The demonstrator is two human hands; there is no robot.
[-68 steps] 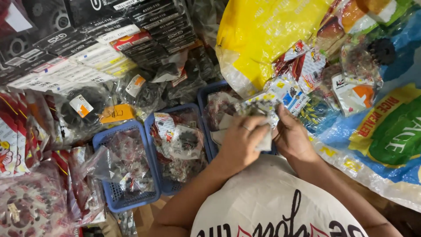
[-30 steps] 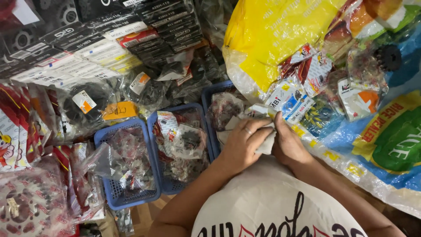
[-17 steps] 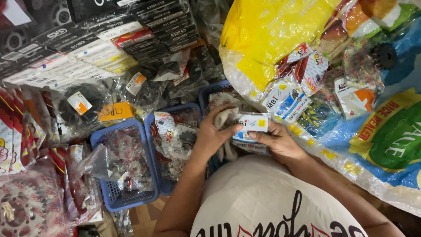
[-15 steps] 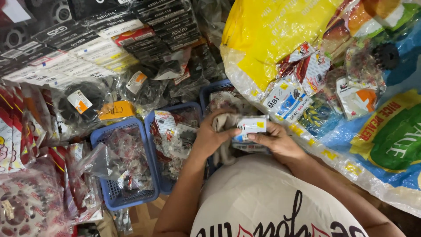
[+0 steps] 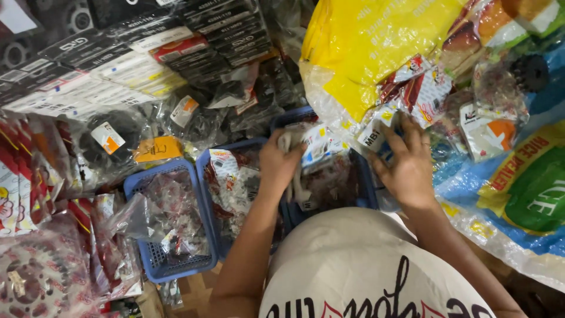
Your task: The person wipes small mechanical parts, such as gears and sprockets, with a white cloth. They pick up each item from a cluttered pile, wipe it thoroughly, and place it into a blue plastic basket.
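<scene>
The left hand [image 5: 281,160] is curled shut on a small white packet [image 5: 315,144] over the blue basket [image 5: 360,188]; the right hand [image 5: 406,165], fingers spread, seemingly presses another boxed packet [image 5: 372,136], wrist bent.

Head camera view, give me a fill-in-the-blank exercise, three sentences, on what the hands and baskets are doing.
1. The left hand grips a small packet over a basket coloured ____.
2. The right hand touches a small white box just below a big plastic sack coloured ____.
3. The number of plastic baskets standing side by side in front of the person is ____.

Missing words: blue; yellow; three
</scene>
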